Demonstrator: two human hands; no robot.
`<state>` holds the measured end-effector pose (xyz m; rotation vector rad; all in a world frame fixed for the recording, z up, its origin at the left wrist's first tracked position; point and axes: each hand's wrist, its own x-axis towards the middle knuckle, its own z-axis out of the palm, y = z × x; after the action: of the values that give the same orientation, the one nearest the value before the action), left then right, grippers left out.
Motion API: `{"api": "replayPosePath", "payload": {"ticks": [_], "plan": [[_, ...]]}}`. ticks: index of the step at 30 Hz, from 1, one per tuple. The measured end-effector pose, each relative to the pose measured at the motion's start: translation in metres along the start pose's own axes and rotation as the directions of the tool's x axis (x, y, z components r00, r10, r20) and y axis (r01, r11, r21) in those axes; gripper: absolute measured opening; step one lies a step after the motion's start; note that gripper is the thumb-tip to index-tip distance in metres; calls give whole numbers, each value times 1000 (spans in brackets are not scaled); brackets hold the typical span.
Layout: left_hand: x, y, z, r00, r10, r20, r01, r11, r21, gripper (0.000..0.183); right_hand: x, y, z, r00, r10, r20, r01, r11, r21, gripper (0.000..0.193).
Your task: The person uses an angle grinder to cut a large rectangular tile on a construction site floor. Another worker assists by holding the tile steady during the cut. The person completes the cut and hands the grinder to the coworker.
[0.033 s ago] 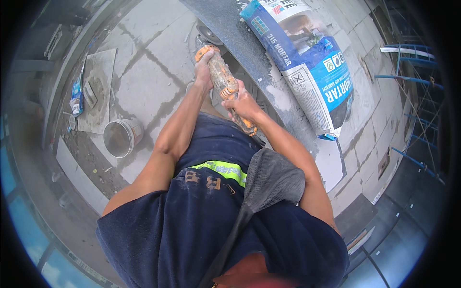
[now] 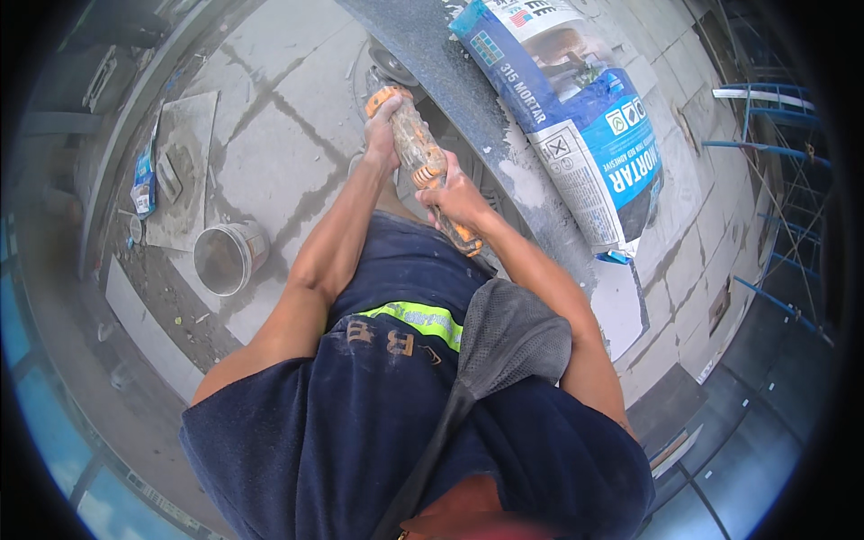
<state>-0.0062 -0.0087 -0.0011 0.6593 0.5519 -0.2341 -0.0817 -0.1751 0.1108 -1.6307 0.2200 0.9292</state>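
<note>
Both my hands are closed around a dusty orange angle grinder [image 2: 420,144] held in front of my legs. My left hand [image 2: 382,133] wraps the front of its body, just behind the head. Farther back, my right hand [image 2: 457,192] grips the rear, with the orange tail end [image 2: 463,238] sticking out below it. The round disc [image 2: 391,66] at the far end is beside the edge of a long grey stone slab [image 2: 421,49]. Whether the disc touches the slab, I cannot tell. My palms and the underside of the tool are hidden.
A blue and white mortar bag [image 2: 576,135] lies on the slab's right side. To the left are a dirty bucket [image 2: 220,261], a thin board [image 2: 192,153] with a trowel-like tool on it, and a small blue bag [image 2: 144,175]. Blue metal bars [image 2: 765,151] stand at the far right.
</note>
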Motion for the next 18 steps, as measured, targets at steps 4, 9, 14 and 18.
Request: {"api": "replayPosePath", "payload": {"ticks": [4, 9, 14, 18], "plan": [[-9, -6, 2, 1000, -2, -5, 2, 1000, 6, 43, -9, 6, -1, 999, -52, -4, 52, 999, -5, 89], [-16, -12, 8, 1000, 20, 17, -19, 997, -73, 38, -16, 15, -5, 998, -65, -7, 65, 998, -1, 90], [-26, -22, 8, 999, 39, 13, -39, 997, -62, 38, -26, 22, -7, 998, -61, 0, 61, 998, -6, 91], [-32, -29, 7, 999, 32, 39, -32, 999, -24, 41, -36, 26, -8, 998, -57, -7, 57, 998, -13, 88]]}}
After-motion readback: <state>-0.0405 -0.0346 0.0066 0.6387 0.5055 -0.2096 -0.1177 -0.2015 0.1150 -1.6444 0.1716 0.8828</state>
